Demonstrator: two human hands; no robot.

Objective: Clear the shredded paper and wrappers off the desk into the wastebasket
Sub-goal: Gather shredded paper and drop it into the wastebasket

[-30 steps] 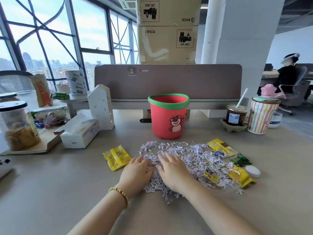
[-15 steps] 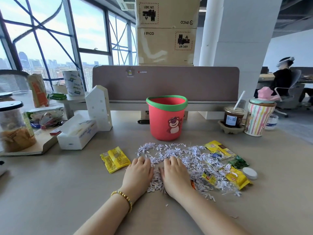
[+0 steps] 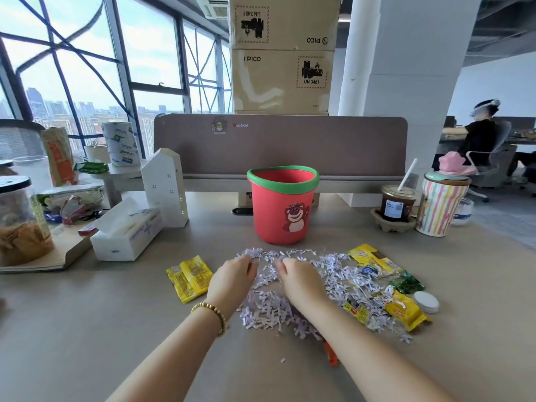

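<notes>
left hand (image 3: 232, 281) – we are curling its fingers down onto shredded paper (image 3: 313, 288) | right hand (image 3: 301, 281) – doing likewise; grip unclear | paper is lying between and under both, before the red wastebasket (image 3: 282, 208) | yellow wrapper (image 3: 190, 277) is lying left

Daylight enters through tall windows (image 3: 87, 76) far left of the hands. Ahead of them, a brown divider (image 3: 290, 146) backs the desk (image 3: 87, 329), stacked boxes (image 3: 282, 53) behind it. White pillar (image 3: 406, 68) ahead-right; office chair (image 3: 490, 158) beyond.
</notes>
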